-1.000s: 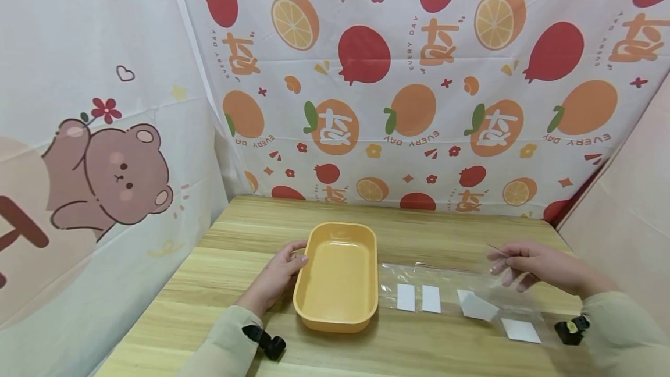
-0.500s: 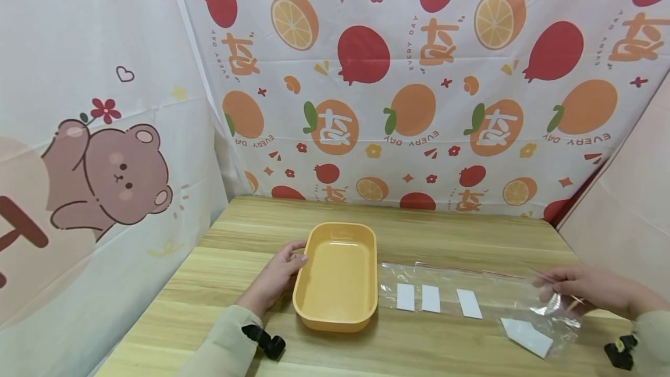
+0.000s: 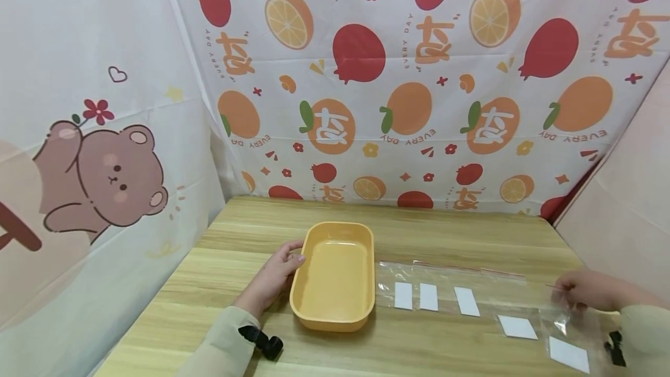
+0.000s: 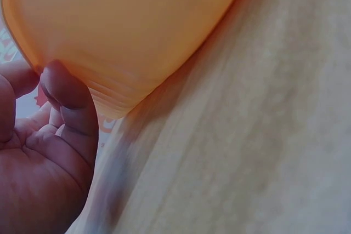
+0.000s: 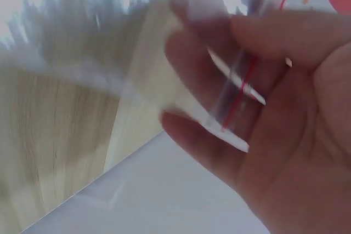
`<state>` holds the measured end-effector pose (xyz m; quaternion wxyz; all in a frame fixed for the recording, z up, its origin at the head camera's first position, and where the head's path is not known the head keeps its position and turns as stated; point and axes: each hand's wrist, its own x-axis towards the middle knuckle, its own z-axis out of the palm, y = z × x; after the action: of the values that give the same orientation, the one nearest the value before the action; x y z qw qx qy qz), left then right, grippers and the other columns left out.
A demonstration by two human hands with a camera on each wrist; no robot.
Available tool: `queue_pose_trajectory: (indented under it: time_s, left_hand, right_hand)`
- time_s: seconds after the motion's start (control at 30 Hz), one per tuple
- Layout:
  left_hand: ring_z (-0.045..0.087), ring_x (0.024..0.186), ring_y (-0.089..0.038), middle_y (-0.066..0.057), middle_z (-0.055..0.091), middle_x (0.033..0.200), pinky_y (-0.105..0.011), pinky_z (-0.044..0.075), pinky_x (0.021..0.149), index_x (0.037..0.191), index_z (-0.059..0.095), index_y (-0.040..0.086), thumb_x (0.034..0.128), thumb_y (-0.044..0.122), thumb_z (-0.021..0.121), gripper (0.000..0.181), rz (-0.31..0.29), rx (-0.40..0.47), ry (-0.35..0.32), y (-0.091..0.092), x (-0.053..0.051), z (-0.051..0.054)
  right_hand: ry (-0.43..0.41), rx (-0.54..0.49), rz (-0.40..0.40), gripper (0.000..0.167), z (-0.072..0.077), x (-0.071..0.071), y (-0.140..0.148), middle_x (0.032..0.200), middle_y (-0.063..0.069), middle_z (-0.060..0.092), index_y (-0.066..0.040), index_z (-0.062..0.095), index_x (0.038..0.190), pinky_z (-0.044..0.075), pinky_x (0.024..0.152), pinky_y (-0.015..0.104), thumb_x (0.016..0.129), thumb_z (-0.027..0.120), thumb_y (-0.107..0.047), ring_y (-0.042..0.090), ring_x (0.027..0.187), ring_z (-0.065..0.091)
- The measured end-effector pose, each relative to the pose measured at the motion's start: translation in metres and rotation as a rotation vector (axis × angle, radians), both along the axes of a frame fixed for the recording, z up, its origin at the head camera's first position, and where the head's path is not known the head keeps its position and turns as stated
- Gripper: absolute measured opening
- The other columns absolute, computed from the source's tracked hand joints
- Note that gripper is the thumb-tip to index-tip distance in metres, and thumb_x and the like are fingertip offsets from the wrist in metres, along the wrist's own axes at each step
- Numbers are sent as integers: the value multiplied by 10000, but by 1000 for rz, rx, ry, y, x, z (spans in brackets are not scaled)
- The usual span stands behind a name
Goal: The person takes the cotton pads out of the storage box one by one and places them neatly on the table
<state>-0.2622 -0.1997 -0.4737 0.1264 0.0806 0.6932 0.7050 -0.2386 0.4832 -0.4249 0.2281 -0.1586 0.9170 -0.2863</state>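
Note:
A yellow rectangular tray stands on the wooden table. My left hand grips its left rim, thumb and fingers pinching the edge in the left wrist view. At the table's right, my right hand pinches the top of a clear zip bag with a red seal line. That bag has a white label patch in the head view. Left of it, several similar clear bags lie overlapping in a row, each with a white patch; the nearest such patch is slightly skewed.
The wooden tabletop extends behind the tray and bags. A fruit-print cloth hangs along the back edge, and a bear-print cloth hangs at the left. A pale cloth covers the right side.
My right hand has moved right, drawing one clear bag away from the overlapping row toward the table's right side. My left hand keeps its grip on the tray. The view has shifted slightly.

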Motion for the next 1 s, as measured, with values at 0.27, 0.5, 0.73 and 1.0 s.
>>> queue_pose_trajectory:
  time_s: [0.27, 0.5, 0.73, 1.0]
  left_hand:
    - [678, 977, -241, -179, 604, 1165, -399, 586, 809, 1544, 287, 31, 1075, 210, 514, 551, -3, 3, -8, -2, 1, -2]
    - [683, 980, -250, -187, 607, 1175, -403, 590, 803, 1533, 300, 33, 1078, 214, 507, 532, -1, 3, -4, -2, 0, -4]
    - [682, 969, -258, -173, 598, 1160, -414, 591, 792, 1530, 313, 56, 1076, 227, 511, 524, 6, -1, -10, -4, -1, -3]
    - [677, 989, -246, -172, 604, 1190, -407, 587, 810, 1544, 285, 37, 1079, 226, 509, 550, 5, -14, -10, -4, 2, 0]
  right_hand:
    - [269, 293, -27, 293, -9, -9, -15, 695, -52, 496, -170, 602, 761, 370, 615, 278, 880, 507, 80, 57, 660, 447]
    - [280, 319, -171, 229, -19, -14, -24, 716, -8, 485, -164, 604, 769, 371, 638, 341, 897, 546, 17, 172, 710, 458]
    - [359, 393, -157, 182, -27, -22, -25, 819, 13, 579, -161, 655, 859, 463, 682, 433, 936, 572, -19, 209, 765, 512]
    - [410, 398, -136, 203, -28, -31, -32, 1005, 167, 694, -43, 721, 1051, 502, 822, 626, 907, 615, 52, 422, 969, 643]
